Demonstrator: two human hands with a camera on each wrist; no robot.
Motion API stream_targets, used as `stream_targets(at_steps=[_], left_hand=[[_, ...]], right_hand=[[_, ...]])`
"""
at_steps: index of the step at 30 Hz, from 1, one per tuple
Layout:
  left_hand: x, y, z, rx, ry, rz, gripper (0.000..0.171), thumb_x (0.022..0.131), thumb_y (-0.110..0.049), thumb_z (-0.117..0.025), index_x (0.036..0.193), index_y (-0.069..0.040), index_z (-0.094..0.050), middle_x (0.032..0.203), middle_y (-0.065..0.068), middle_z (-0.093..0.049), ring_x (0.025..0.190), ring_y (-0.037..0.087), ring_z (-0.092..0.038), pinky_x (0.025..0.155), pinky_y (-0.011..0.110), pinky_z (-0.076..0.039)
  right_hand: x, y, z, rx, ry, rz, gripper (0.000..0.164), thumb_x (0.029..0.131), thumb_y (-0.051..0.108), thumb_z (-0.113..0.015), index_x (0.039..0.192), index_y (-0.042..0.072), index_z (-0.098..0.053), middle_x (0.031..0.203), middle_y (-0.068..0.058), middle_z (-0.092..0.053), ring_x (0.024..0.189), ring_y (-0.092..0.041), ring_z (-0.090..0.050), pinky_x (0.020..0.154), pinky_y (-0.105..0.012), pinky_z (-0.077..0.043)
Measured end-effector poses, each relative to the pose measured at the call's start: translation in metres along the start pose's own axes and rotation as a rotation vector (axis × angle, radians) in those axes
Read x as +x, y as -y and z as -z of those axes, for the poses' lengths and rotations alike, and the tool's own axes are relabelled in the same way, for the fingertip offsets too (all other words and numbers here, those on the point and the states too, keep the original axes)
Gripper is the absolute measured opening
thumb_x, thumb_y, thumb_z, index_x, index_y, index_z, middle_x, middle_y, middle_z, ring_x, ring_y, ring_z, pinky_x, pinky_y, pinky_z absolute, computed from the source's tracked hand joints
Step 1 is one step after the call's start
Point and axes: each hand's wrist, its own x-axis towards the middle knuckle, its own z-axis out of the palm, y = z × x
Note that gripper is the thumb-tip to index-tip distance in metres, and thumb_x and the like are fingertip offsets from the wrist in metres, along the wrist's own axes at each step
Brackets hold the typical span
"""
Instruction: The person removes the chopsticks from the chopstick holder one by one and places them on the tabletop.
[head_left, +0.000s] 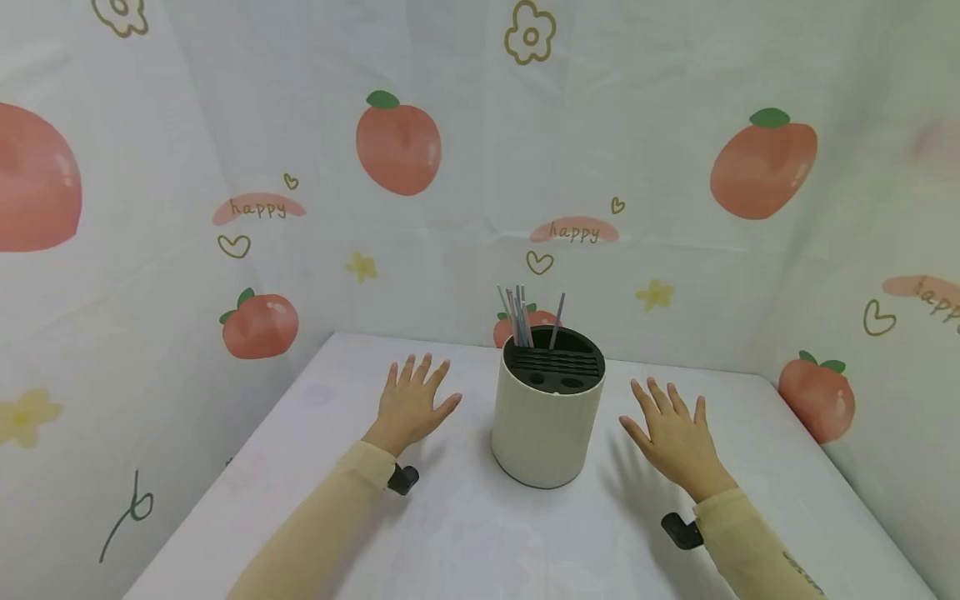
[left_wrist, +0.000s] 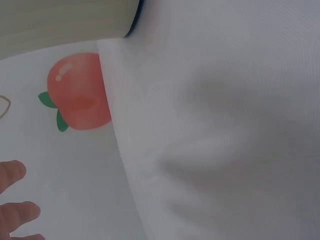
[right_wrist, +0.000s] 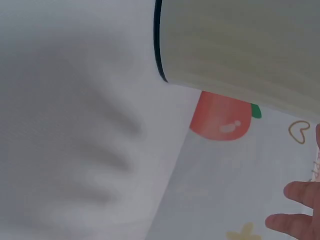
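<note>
A cream, round desk organizer (head_left: 546, 433) with a black slotted top stands upright on the white-covered table. Several thin sticks (head_left: 522, 317), pale pink and grey-blue, lean in its rear compartment; their exact kind is too small to tell. To its left, my left hand (head_left: 411, 408) hovers above the table with fingers spread. On the other side my right hand (head_left: 678, 442) is held the same way, apart from the organizer. Neither hand holds anything. Fingertips and part of the organizer's pale side (left_wrist: 65, 22) appear in the left wrist view; the right wrist view shows its side (right_wrist: 240, 45) too.
A white cloth (head_left: 480, 167) printed with peaches, flowers and hearts hangs behind the table (head_left: 450, 542) and along both sides. Black wrist devices (head_left: 403, 479) sit at both cuffs. Shadows of the hands fall on the tabletop.
</note>
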Motion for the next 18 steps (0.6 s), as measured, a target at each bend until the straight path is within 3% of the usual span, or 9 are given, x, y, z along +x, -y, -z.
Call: stream_targets(at_steps=[3, 6, 10, 14, 18], left_hand=[[0.0, -0.0006, -0.0012, -0.019, 0.012, 0.001, 0.068, 0.097, -0.063, -0.034, 0.15, -0.021, -0.036, 0.154, 0.016, -0.034, 0.143, 0.041, -0.025, 0.118, 0.059, -0.014], [-0.0011, -0.0013, -0.0029, -0.049, 0.012, -0.009, 0.06, 0.098, -0.056, -0.041, 0.141, -0.014, -0.05, 0.143, 0.015, -0.05, 0.135, 0.037, -0.042, 0.114, 0.053, -0.03], [-0.004, -0.0022, -0.0044, -0.083, 0.014, -0.011, 0.04, 0.097, -0.042, -0.053, 0.121, -0.012, -0.066, 0.123, 0.01, -0.065, 0.113, 0.031, -0.061, 0.087, 0.046, -0.055], [-0.006, -0.0029, -0.005, -0.126, 0.049, 0.004, 0.029, 0.096, -0.034, -0.057, 0.11, -0.013, -0.071, 0.117, 0.01, -0.069, 0.099, 0.027, -0.068, 0.071, 0.041, -0.059], [-0.0062, -0.0018, -0.0081, -0.138, 0.07, 0.0, 0.026, 0.096, -0.031, -0.057, 0.106, -0.012, -0.072, 0.109, 0.009, -0.071, 0.088, 0.02, -0.068, 0.066, 0.034, -0.058]], right_hand=[[-0.0001, -0.0004, 0.0, -0.009, 0.002, 0.007, 0.061, 0.098, 0.044, -0.051, 0.145, 0.007, -0.041, 0.147, -0.025, -0.04, 0.134, -0.051, -0.035, 0.105, -0.077, -0.014], [-0.0015, -0.0006, 0.0002, -0.014, 0.016, 0.024, 0.055, 0.097, 0.04, -0.055, 0.139, 0.005, -0.049, 0.138, -0.025, -0.051, 0.124, -0.048, -0.048, 0.102, -0.074, -0.026], [-0.0044, -0.0011, -0.0006, 0.001, 0.069, 0.03, 0.043, 0.095, 0.033, -0.06, 0.126, 0.004, -0.06, 0.122, -0.022, -0.063, 0.103, -0.042, -0.063, 0.087, -0.061, -0.049], [-0.0067, -0.0014, -0.0012, 0.052, 0.117, 0.005, 0.032, 0.094, 0.029, -0.06, 0.117, 0.007, -0.064, 0.114, -0.017, -0.068, 0.095, -0.036, -0.067, 0.07, -0.051, -0.055], [-0.0068, -0.0014, -0.0007, 0.089, 0.139, -0.005, 0.027, 0.094, 0.027, -0.059, 0.112, 0.008, -0.065, 0.106, -0.012, -0.071, 0.093, -0.032, -0.067, 0.066, -0.049, -0.054]])
